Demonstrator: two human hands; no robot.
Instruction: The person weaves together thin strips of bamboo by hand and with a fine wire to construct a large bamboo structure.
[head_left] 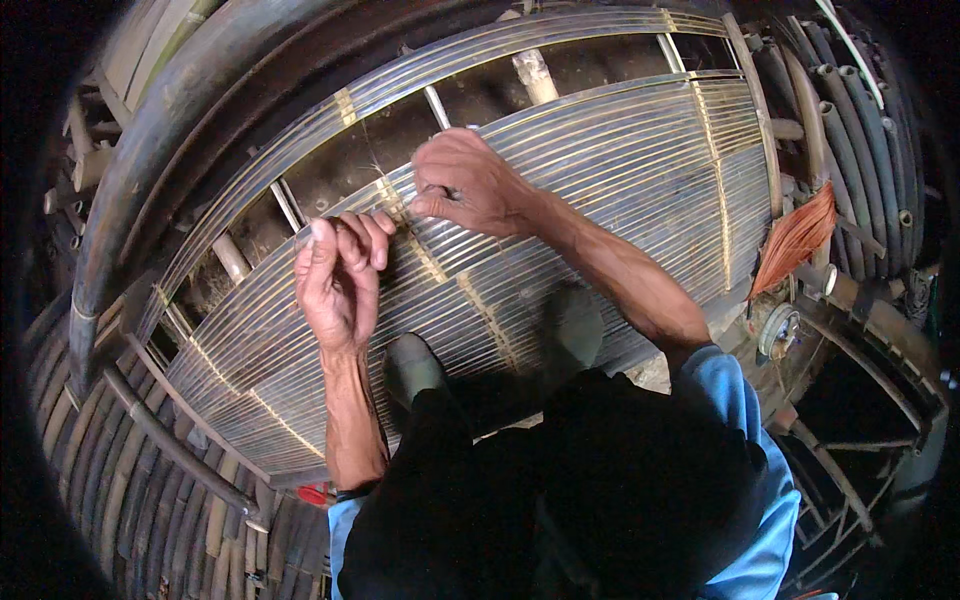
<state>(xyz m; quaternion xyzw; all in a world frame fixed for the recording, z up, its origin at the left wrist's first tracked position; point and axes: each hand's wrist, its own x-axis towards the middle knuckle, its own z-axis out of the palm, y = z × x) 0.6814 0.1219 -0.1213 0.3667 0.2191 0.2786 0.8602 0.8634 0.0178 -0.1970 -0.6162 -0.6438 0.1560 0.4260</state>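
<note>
And here it is, the big slatted panel (620, 160), sweeping from the lower left of the frame up to the upper right, its many thin strips lying side by side and bowing in a long curve. They're gleaming grey-silver, with yellowish edges catching the light, and pale crosswise bands (712, 170) are crossing them at intervals. Near the top, a narrower run of strips (400, 78) is arching apart from the main body, dark ground and pale cross-pieces showing through the gap.

Dark clothing (620, 470) is swallowing the bottom middle, hiding the panel's near edge there, and its folds are melting into black. The right forearm (625, 265) is crossing the slats, covering a stretch of them.

Now the hands, both hovering over the panel's middle! The right hand (468, 182) is curling its fingers into a loose fist, thumb folding in toward the index finger; whether anything fine is sitting in that pinch, I can't tell. The left hand (340, 275) is facing it, thumb standing up, fingers bending inward; I'm spotting nothing definite in its grasp, and I can't tell whether a thread is running between them. Below, one shoe (412, 365) is showing its toe, while the other shoe (572, 325) is blurring into shadow.
</note>
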